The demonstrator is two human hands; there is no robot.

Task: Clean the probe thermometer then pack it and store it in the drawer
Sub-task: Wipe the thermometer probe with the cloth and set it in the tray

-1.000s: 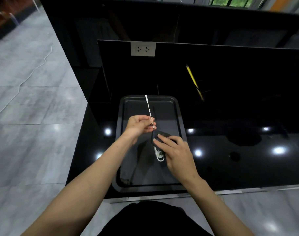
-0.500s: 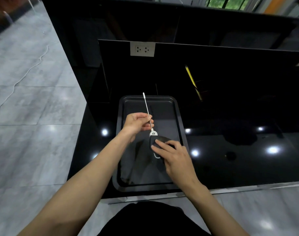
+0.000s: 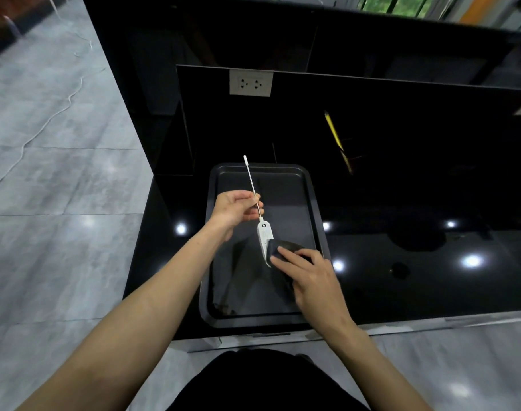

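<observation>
A white probe thermometer [image 3: 264, 232] hangs over a black tray [image 3: 309, 191], its thin metal probe pointing up and away. My left hand [image 3: 237, 207] pinches the probe near its base. My right hand [image 3: 308, 275] presses a dark cloth [image 3: 283, 247] around the lower end of the white handle, hiding that end. The upper part of the handle with its round button shows bare.
The tray sits on a glossy black counter [image 3: 401, 262] near its left end. A black back panel carries a white wall socket [image 3: 250, 83]. A yellow pencil-like stick [image 3: 333, 132] lies against the panel at right. Grey tiled floor lies to the left.
My right hand with the cloth has slid down the handle toward me, uncovering the white upper part. My left hand has kept its pinch on the probe.
</observation>
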